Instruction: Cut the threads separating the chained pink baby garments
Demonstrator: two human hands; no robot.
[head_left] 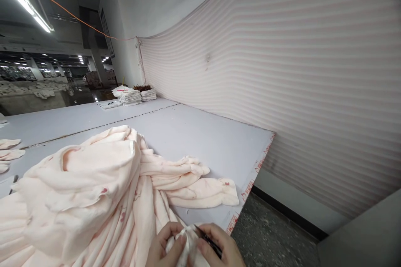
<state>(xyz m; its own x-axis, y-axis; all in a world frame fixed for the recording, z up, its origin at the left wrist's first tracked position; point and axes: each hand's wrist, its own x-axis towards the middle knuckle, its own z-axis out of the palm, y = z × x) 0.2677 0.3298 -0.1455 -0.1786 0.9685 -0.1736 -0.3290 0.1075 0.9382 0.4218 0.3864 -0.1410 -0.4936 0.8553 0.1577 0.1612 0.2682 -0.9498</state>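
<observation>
White cloth is bunching near centre, the left hand pinching it, the right hand clamping one dark tool against it; one pale-pink garment heap is lying left, two stacks are standing far; red print edging the table is proving unreadable.

Cut off by bottom edge: left hand, right hand, pinched cloth. Partly hidden in right hand: dark tool, kind unclear. Cropped at left: garment pile.
</observation>
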